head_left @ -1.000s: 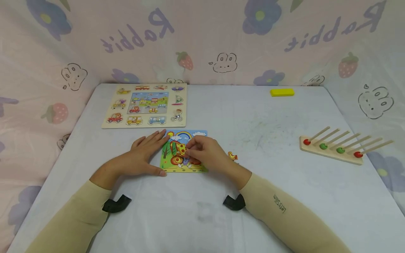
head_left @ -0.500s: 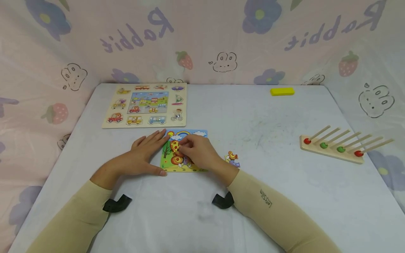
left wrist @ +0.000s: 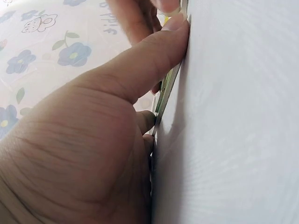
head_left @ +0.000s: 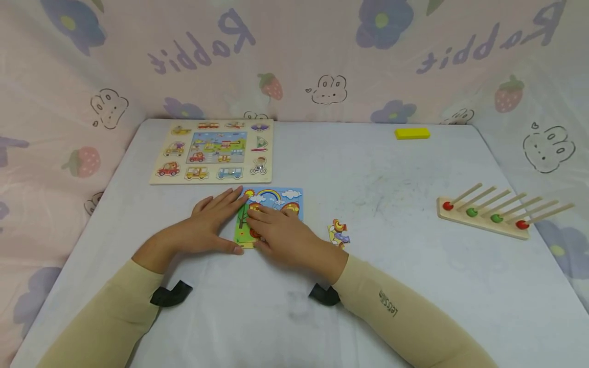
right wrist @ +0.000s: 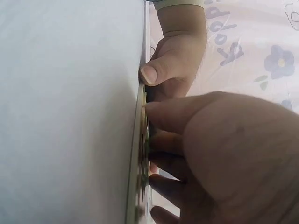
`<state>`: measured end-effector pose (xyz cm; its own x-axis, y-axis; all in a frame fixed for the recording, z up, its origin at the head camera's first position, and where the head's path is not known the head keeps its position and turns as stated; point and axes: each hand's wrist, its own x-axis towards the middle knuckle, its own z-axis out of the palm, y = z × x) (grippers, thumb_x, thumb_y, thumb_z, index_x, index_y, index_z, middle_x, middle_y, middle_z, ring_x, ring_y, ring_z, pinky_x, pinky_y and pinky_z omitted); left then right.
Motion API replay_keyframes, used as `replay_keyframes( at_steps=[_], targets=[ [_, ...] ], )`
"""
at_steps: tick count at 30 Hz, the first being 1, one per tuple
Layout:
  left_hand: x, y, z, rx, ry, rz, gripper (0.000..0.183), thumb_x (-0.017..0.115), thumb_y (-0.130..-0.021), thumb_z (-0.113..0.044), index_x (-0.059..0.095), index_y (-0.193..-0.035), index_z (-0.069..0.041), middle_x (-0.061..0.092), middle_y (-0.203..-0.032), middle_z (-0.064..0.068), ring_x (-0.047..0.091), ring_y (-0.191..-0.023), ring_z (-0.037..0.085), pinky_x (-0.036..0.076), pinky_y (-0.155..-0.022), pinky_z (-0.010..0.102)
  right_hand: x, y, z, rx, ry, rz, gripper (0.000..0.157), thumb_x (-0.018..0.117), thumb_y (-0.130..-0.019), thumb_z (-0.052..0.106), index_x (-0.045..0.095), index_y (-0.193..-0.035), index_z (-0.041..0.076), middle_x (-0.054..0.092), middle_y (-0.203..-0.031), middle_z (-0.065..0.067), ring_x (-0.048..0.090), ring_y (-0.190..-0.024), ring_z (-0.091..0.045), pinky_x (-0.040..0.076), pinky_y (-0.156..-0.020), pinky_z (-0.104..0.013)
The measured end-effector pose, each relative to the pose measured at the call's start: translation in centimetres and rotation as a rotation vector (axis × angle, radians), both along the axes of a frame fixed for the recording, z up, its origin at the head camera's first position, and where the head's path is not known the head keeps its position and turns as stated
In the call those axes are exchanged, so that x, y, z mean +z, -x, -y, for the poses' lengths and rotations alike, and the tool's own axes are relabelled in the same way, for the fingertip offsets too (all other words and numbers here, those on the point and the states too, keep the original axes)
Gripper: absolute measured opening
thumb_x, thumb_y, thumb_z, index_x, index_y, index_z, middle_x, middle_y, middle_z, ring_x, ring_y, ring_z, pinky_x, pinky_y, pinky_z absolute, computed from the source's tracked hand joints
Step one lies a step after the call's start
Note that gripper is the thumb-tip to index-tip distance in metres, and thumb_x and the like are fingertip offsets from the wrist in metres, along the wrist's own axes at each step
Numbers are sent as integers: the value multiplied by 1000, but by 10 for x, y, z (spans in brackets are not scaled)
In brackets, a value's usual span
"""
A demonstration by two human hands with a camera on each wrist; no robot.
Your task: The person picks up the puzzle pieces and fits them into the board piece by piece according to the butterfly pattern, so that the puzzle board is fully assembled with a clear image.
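Note:
A small picture puzzle [head_left: 290,196], with a rainbow, clouds and a tree, lies flat on the white table. My left hand [head_left: 198,227] rests along its left side with fingers spread, the thumb at the near corner. Across its middle my right hand [head_left: 285,235] presses with fingers extended, hiding much of the picture beneath. Seen edge-on in the right wrist view, the puzzle's edge [right wrist: 134,172] runs beside my fingertips, which touch its face. Loose puzzle pieces [head_left: 339,234] lie just right of it, partly behind my right wrist.
A wooden vehicle puzzle board [head_left: 211,180] lies behind and to the left. At the back right is a yellow block [head_left: 412,133]. A wooden peg rack [head_left: 478,226] with red and green beads stands at the right. Patterned cloth surrounds the table.
My right hand has released the red-and-yellow puzzle piece it was pinching and now lies flatter over the puzzle. The piece has gone down onto the puzzle. My left hand has stayed put.

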<state>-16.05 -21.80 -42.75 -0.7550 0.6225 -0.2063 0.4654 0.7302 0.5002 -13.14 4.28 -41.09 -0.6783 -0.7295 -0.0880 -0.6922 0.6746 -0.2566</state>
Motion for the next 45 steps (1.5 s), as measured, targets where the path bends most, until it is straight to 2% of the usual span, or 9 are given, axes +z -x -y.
replay_keyframes(
  at_steps=[4,11,20,26,30,34,39,41,45],
  targets=[
    [0,0,-1,-1,0,0,128,83,-84,-73,17,-177,-15,1,-183,3,-6,-166,29,0,-123,68,2,-3,0,19,-55,12,54,62,-113,36,54,-163,16,38,-173,1,22,-163,-20,34,-121,-55],
    [3,-1,-1,1,-13,3,125,81,-86,-72,18,-176,-12,3,-183,7,-4,-166,33,1,-122,70,1,-3,-1,35,-10,45,52,63,-112,31,56,-161,14,37,-174,-3,20,-163,-22,32,-124,-54],
    [3,-1,-1,2,-22,3,125,82,-86,-71,19,-176,-12,4,-183,8,-3,-166,34,1,-122,71,-3,-2,-2,17,1,51,54,64,-111,35,54,-162,17,35,-174,0,19,-163,-19,31,-124,-55],
    [3,-2,-1,3,-24,4,125,82,-86,-72,19,-176,-12,4,-183,8,-3,-166,34,1,-122,71,-6,0,-5,26,68,129,57,66,-111,36,54,-162,15,33,-175,-2,19,-164,-21,26,-127,-50],
    [2,-2,-1,3,-28,7,125,82,-86,-71,19,-176,-13,3,-183,7,-3,-166,34,1,-122,70,-3,0,-10,31,181,210,52,65,-111,31,57,-159,12,42,-171,-4,28,-161,-20,26,-127,-42],
    [3,-3,-1,8,-31,7,126,84,-85,-70,19,-176,-13,3,-183,6,-3,-166,33,0,-123,68,7,-2,-19,20,350,262,50,67,-111,28,59,-156,8,56,-160,-3,46,-150,-17,34,-123,-35],
    [5,-4,-3,6,-34,-1,125,84,-85,-69,20,-175,-11,4,-182,8,-2,-166,35,1,-123,69,17,-6,-44,-10,586,304,46,71,-108,24,64,-150,6,68,-143,-6,64,-130,-22,50,-109,-40],
    [5,-4,-3,8,-28,-4,126,84,-85,-70,20,-176,-11,4,-183,8,-3,-166,35,1,-123,69,20,-7,-57,-31,671,328,42,72,-108,22,67,-146,6,71,-137,-9,67,-123,-24,55,-103,-44],
    [4,-4,-3,9,-20,-4,127,84,-85,-71,19,-176,-12,3,-183,8,-3,-166,35,1,-123,68,22,-6,-83,-76,786,354,35,71,-107,17,70,-141,6,72,-134,-10,69,-117,-21,58,-96,-43]
  ],
)
